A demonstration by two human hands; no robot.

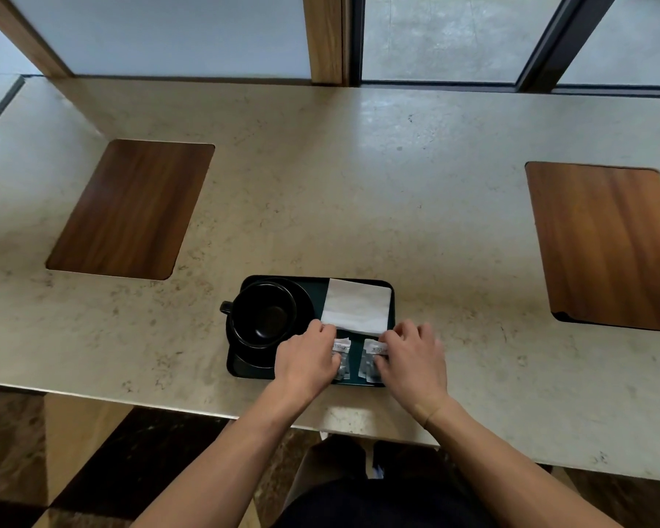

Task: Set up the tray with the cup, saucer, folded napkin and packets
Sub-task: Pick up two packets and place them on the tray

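A dark rectangular tray (315, 280) lies near the counter's front edge. On its left half a black cup (263, 314) stands on a black saucer (305, 302), handle pointing left. A white folded napkin (357, 306) covers the tray's far right part. Two small packets lie side by side below the napkin: the left packet (343, 350) and the right packet (370, 356). My left hand (307, 360) rests on the left packet with its fingertips at the napkin's near edge. My right hand (412, 360) lies on the right packet, fingers also touching the napkin's near right corner.
The tray sits on a beige stone counter (359, 184). A wooden inset panel (134, 207) lies at the left and another wooden panel (606, 242) at the right. Windows with wooden and dark frames run along the back. The counter's front edge is just below my wrists.
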